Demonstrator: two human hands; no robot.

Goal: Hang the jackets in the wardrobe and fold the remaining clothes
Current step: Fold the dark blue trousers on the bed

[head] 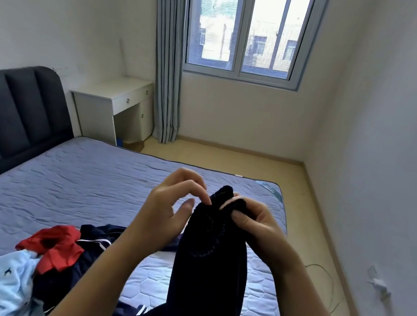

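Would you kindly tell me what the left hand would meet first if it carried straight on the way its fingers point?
Most likely the dark knitted garment, near its top edge, which the right hand grips. The fingertips of the left hand look almost on it.

We count two hands, the left hand (171, 206) and the right hand (254, 224), and one black knit garment (209, 265). The one bed (78, 179) carries one red garment (55, 246), one light blue garment (1, 287) and navy striped clothing (94, 235) we cannot count.

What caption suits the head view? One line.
Right hand pinches a dark knit garment at its top, left hand at its edge, above a clothes-strewn bed.
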